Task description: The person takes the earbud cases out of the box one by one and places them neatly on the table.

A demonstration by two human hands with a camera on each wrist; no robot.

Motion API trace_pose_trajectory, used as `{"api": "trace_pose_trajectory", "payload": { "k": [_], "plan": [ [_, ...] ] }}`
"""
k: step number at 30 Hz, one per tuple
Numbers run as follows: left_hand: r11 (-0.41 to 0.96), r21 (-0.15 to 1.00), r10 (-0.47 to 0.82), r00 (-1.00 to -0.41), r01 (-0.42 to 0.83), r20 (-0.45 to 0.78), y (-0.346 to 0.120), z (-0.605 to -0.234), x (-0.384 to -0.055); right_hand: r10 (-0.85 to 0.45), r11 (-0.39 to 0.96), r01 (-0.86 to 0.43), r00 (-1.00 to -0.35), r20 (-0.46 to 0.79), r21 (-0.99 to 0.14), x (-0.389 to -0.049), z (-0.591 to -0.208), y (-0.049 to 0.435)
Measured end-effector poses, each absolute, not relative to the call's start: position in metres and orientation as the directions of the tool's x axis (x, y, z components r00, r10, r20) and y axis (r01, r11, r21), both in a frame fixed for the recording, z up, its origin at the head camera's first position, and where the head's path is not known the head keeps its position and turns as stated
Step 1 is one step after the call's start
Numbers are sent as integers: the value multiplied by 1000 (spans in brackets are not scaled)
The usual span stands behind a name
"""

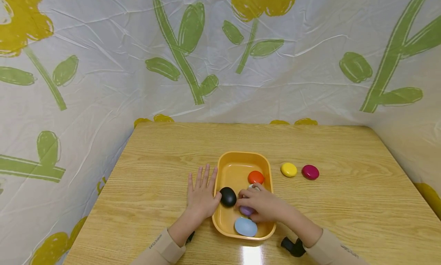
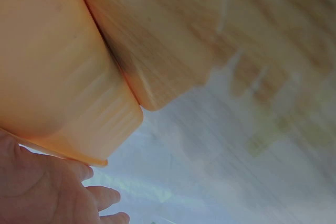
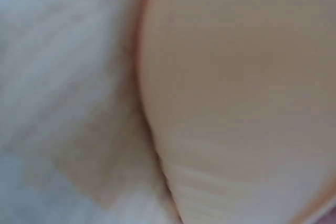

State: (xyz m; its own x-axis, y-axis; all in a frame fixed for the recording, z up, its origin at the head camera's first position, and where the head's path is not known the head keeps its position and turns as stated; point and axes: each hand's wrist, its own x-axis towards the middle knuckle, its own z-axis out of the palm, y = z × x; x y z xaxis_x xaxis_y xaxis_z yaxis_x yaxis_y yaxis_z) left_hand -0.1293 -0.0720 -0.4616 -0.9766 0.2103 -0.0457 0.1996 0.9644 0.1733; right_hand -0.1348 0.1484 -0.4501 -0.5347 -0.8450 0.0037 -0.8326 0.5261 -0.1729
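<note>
An orange-yellow tray (image 1: pixel 241 166) holds several smooth, pebble-shaped pieces. My left hand (image 1: pixel 202 198) lies beside its left side, fingers straight and spread, thumb over the rim close to a black piece (image 1: pixel 228 197). In the left wrist view, that hand (image 2: pixel 47 190) touches the tray's wall (image 2: pixel 63 66). Inside the tray, my right hand (image 1: pixel 263 203) curls its fingers and thumb round a purple piece (image 1: pixel 246 210), partly covering it. A white piece (image 1: pixel 254 187) shows under its fingers. An orange-red piece (image 1: pixel 256 177) lies behind, a light blue one (image 1: pixel 245 227) in front.
To the right of the tray, a yellow piece (image 1: pixel 288 169) and a crimson piece (image 1: pixel 311 172) lie on the wooden table (image 1: pixel 344 203). Flower-printed cloth (image 1: pixel 275 85) hangs behind and at both sides. The right wrist view is filled mostly by the blurred tray wall (image 3: pixel 236 77).
</note>
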Motion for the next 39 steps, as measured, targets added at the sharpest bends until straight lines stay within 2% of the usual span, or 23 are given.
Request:
{"api": "trace_pose_trajectory", "payload": {
  "k": [5, 8, 11, 17, 28, 32, 39],
  "plan": [
    [964, 178, 209, -977, 197, -49, -72, -462, -130, -805, 515, -824, -559, 199, -234, -144, -436, 162],
    [963, 182, 209, -977, 196, -52, -72, -462, -130, -754, 538, -812, -583, 303, -225, -151, -422, 176],
    [964, 183, 206, -977, 193, -55, -72, -462, -130, -687, 611, -765, -641, 343, -205, -157, -407, 194],
    [965, 171, 209, -977, 199, -40, -72, -463, -130, -551, 729, -643, -756, 354, -237, -164, -390, 234],
    [963, 183, 211, -977, 200, -42, -72, -462, -130, -343, 818, -453, -879, 331, -355, -170, -399, 303],
    [962, 188, 209, -977, 198, -43, -72, -461, -129, -262, 840, -364, -922, 286, -403, -171, -412, 324],
    [964, 181, 207, -977, 195, -50, -72, -462, -130, -163, 884, -202, -978, 127, -422, -173, -435, 349]
  ]
}}
